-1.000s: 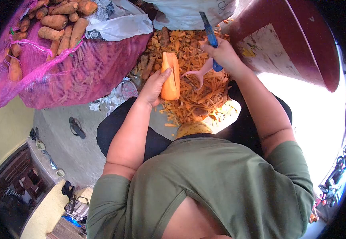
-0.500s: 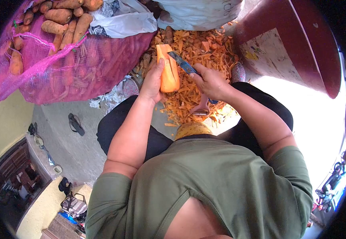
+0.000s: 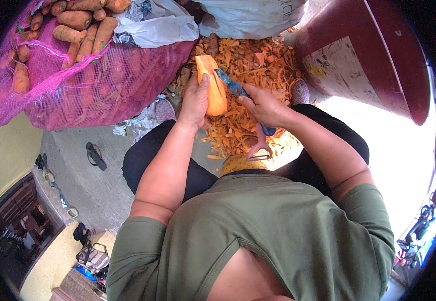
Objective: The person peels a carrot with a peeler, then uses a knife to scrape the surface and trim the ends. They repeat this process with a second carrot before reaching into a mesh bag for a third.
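My left hand (image 3: 194, 104) is wrapped around a large peeled carrot (image 3: 217, 102), its thumb along the near side. A dark slit runs down the carrot's face, and its top end is cut flat. My right hand (image 3: 267, 107) is closed on a knife (image 3: 232, 84) whose bluish, stained blade touches or nearly touches the carrot's upper right edge. A pink peeler (image 3: 260, 146) hangs from the same hand, its metal blade pointing toward my body. Beneath both hands lies a thick heap of orange peelings (image 3: 248, 60).
Unpeeled carrots (image 3: 75, 20) lie on a pink mesh sack (image 3: 102, 95) at the left, beside white plastic (image 3: 158, 25). A white sack (image 3: 253, 17) stands at the back. A large dark red tub (image 3: 393, 60) leans at the right. One sandal (image 3: 95, 156) lies on the floor.
The knife blade has shifted slightly down and right along the carrot's edge. My right hand has turned a little, and the peeler hangs lower and farther right.
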A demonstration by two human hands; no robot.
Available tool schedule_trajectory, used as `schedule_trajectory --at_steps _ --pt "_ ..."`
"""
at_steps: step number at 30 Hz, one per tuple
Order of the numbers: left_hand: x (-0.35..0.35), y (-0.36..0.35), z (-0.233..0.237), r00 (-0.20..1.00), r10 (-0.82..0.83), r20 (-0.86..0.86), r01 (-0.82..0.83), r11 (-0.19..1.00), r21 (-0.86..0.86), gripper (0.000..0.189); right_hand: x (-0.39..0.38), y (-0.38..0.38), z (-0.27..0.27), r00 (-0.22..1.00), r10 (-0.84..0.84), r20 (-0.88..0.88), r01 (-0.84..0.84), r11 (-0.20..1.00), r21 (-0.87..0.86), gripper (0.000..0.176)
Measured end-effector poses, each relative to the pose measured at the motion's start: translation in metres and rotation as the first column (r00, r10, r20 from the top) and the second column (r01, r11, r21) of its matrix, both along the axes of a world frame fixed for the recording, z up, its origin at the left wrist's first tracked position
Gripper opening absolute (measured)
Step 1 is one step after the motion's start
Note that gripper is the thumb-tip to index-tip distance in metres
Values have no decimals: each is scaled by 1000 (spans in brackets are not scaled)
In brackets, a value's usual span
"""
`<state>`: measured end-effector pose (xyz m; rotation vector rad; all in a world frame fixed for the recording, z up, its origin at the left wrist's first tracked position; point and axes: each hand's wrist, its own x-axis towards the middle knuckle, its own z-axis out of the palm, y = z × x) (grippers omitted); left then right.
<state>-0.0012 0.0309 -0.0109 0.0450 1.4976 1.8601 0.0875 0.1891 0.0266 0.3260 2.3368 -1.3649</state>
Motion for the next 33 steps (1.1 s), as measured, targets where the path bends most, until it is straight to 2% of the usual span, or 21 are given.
schedule_trajectory --at_steps 3,7,9,12,15,18,19,22,25,28,31,33 --pt "1 1 -1 996 15 -87 -19 999 -43 49 0 0 -1 997 -29 76 41 987 -157 19" --pt "5 4 -7 978 41 -207 -56 996 -69 47 0 0 -11 995 -45 94 69 959 -274 28" --pt "4 4 -7 982 52 -181 -63 997 -54 47 -1 1 -7 989 -34 143 74 956 -284 29" --pt "5 5 -2 989 69 -129 -78 995 -63 50 -3 4 -6 982 -10 186 78 931 -357 19" --pt "4 6 -1 994 69 -80 -76 993 -85 52 -3 1 -8 993 -56 105 85 952 -295 19" --pt "-2 1 -3 1000 26 12 -25 998 -51 52 -3 -1 -10 994 -41 106 72 948 -309 21" --pt "-3 0 -4 999 5 47 -3 1000 -29 51 -5 2 -5 988 -8 156 59 943 -327 21" --pt "-1 0 -6 1000 -15 -3 15 998 -58 50 -9 12 7 965 64 253 28 939 -343 23" --pt "5 7 -13 966 38 -254 -72 990 -123 49 -2 -5 -15 996 -85 30 91 952 -293 29" --pt "12 11 -3 964 97 -246 -139 977 -160 45 -2 -1 -15 979 -35 201 102 938 -331 23" --pt "11 8 -12 943 59 -328 -122 977 -175 47 -8 6 3 944 2 329 132 913 -386 24" --pt "11 9 -14 983 97 -157 -123 979 -165 48 -6 -2 -11 979 -32 202 93 950 -297 29"
